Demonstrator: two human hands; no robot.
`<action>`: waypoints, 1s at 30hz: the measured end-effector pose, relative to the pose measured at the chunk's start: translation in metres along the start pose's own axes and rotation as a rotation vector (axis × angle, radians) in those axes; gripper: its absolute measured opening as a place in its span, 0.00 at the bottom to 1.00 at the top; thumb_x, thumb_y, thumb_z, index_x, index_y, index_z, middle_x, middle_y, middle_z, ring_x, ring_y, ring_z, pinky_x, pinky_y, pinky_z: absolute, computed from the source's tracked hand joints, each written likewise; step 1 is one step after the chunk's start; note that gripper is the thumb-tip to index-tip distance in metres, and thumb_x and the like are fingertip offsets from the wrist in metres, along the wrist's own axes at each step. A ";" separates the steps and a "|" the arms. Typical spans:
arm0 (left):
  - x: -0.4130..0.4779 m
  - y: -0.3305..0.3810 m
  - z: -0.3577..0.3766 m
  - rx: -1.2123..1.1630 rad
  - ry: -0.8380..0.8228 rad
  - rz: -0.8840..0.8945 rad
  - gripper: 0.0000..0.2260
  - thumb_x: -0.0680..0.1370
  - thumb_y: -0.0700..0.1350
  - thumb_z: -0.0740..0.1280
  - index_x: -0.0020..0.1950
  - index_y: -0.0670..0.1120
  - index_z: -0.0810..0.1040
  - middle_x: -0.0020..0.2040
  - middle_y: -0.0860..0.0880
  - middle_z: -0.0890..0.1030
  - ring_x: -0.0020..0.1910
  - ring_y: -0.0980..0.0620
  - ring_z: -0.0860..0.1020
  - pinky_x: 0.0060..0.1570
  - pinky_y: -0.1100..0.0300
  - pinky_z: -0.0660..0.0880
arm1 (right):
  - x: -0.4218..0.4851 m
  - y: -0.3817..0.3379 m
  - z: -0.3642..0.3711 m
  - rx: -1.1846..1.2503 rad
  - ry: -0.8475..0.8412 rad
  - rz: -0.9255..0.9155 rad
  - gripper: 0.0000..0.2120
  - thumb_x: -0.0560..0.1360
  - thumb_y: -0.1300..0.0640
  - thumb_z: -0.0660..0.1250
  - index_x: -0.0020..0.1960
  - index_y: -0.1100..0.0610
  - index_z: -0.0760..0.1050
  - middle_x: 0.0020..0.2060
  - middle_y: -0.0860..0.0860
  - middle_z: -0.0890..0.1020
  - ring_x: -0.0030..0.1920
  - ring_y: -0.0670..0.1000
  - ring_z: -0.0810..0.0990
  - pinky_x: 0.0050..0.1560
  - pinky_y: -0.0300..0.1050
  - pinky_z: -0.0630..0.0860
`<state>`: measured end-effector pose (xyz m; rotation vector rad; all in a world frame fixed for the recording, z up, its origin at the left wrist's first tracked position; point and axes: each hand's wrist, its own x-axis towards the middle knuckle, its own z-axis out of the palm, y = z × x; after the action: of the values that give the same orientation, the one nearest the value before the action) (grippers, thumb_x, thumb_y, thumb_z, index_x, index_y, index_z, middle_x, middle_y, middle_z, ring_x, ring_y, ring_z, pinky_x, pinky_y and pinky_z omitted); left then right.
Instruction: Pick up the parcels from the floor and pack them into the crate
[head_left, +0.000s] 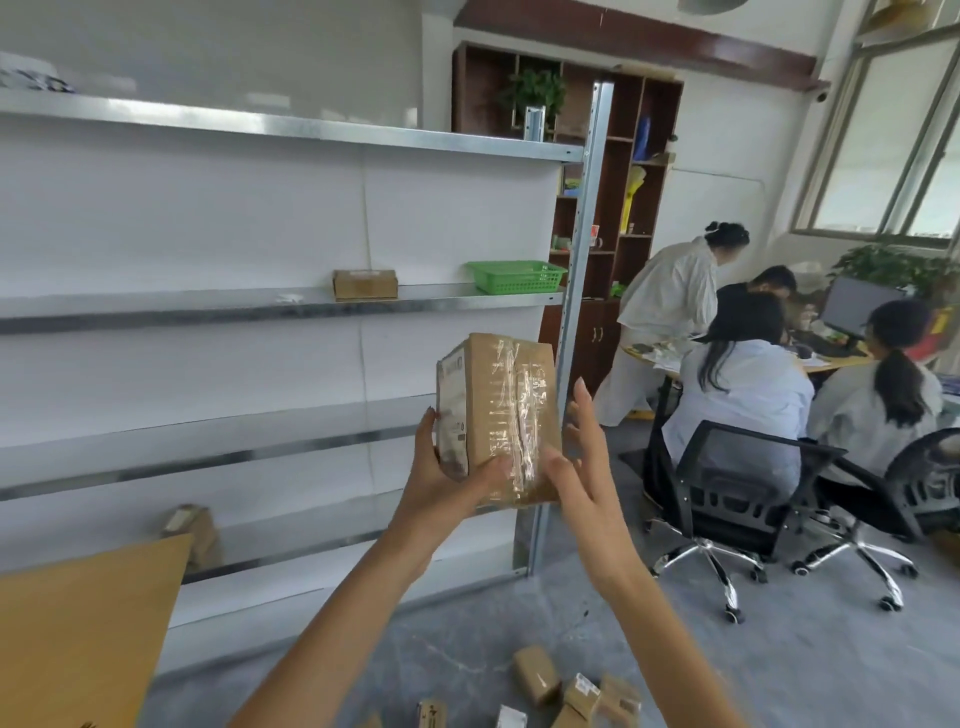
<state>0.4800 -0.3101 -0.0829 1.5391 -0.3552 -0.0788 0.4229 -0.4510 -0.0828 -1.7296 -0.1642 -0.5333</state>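
Note:
I hold a taped brown cardboard parcel (501, 415) upright at chest height in front of the metal shelving. My left hand (447, 478) grips its lower left side, over the white label. My right hand (582, 462) rests against its right edge with the fingers spread, thumb on the front. Several small brown parcels (537, 675) lie on the grey floor at the bottom of the view. A green plastic basket (514, 275) sits on the middle shelf at the right end.
A metal shelf unit (291, 306) fills the left, with one cardboard box (365, 283) on its middle shelf and another parcel (195, 530) low down. A brown board (83, 634) is at bottom left. People sit at a desk on office chairs (727, 499) to the right.

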 end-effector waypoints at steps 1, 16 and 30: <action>-0.006 -0.002 -0.010 0.067 0.057 0.033 0.40 0.64 0.55 0.77 0.67 0.65 0.57 0.60 0.57 0.72 0.58 0.59 0.74 0.46 0.67 0.77 | -0.010 -0.008 0.015 -0.072 -0.009 -0.089 0.35 0.72 0.37 0.57 0.76 0.38 0.47 0.76 0.37 0.50 0.75 0.37 0.49 0.71 0.35 0.55; -0.156 0.019 -0.115 0.004 0.087 0.205 0.22 0.76 0.45 0.66 0.69 0.55 0.67 0.59 0.57 0.78 0.56 0.64 0.77 0.44 0.73 0.74 | -0.108 -0.058 0.076 0.245 -0.067 0.004 0.32 0.77 0.58 0.64 0.76 0.43 0.54 0.60 0.29 0.75 0.60 0.35 0.75 0.50 0.30 0.75; -0.298 0.039 -0.126 -0.386 0.373 -0.004 0.07 0.75 0.47 0.67 0.52 0.49 0.74 0.47 0.47 0.82 0.48 0.47 0.80 0.39 0.55 0.77 | -0.232 -0.105 0.094 0.213 -0.223 0.213 0.42 0.66 0.34 0.67 0.74 0.37 0.53 0.75 0.44 0.60 0.72 0.44 0.63 0.68 0.47 0.66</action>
<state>0.2256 -0.1063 -0.0955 1.1418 -0.0346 0.1297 0.2016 -0.2958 -0.1026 -1.5718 -0.1855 -0.1591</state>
